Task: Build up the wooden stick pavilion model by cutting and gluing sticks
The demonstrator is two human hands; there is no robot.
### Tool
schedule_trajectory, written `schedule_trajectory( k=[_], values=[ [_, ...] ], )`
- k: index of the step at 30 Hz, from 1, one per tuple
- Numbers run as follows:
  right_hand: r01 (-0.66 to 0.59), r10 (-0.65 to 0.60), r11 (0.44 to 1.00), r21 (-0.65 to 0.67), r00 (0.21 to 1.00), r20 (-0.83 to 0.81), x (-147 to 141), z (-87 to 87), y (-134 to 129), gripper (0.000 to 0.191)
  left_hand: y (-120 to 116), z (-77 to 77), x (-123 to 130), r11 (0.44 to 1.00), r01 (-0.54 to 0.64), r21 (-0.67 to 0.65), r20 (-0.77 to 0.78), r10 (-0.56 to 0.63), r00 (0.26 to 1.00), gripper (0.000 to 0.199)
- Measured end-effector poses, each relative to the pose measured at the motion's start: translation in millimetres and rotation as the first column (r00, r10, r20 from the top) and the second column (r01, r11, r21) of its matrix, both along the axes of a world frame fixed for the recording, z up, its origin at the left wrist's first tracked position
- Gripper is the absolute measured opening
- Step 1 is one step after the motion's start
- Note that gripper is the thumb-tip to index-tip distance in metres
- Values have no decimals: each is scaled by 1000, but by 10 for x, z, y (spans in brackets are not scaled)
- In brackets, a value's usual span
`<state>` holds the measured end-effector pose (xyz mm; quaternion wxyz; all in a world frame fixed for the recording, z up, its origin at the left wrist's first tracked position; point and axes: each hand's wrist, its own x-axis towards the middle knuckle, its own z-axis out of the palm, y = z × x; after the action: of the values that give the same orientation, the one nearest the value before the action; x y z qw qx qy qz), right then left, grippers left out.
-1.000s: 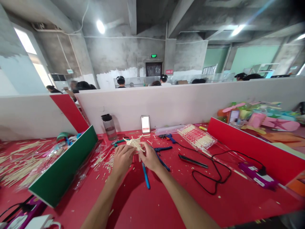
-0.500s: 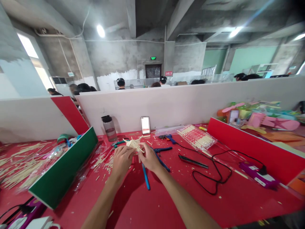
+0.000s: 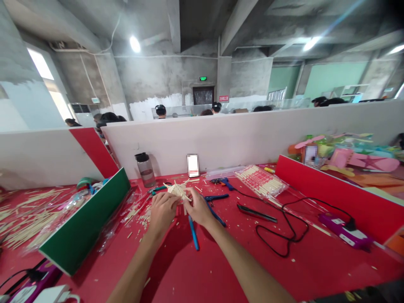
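Model (image 3: 176,190) clamped at opposite sides by fingers of left hand (image 3: 163,210) and right hand (image 3: 198,208), likely for steadiness; glue gun (image 3: 226,184), knife (image 3: 257,213) laid right of model, seemingly for reach.

Black-lidded bottle (image 3: 147,173) upright near white partition (image 3: 246,139). Device with lit screen (image 3: 193,165), apparently phone, detail blurred, upright before partition. Green divider (image 3: 88,219) at left, red divider (image 3: 344,193) at right. Beyond partition: people's heads (image 3: 160,110); lit green sign (image 3: 203,78) above dark doorway (image 3: 203,96).
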<state>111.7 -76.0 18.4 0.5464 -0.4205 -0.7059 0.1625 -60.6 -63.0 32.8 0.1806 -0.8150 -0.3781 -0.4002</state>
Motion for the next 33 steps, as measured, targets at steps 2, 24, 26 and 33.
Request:
schedule_trajectory(
  k=[2,24,26,33],
  values=[
    [2,-2,1000,0,1000,-2,-1,-12,9,30,-12,7,10,1000,-9,-3,-5,9,1000,17],
    [-33,27,999,-33,986,-167,89,-16,130,29,-108,70,123,996,-8,-85,149,21,989,4],
    [-75,71,997,-17,979,-191,166,63,86,29,-148,55,182,990,31,-136,206,-2,978,7],
    [-68,67,994,88,998,21,236,143,-14,18,-220,19,302,962,152,-226,285,-84,955,12]
  ],
)
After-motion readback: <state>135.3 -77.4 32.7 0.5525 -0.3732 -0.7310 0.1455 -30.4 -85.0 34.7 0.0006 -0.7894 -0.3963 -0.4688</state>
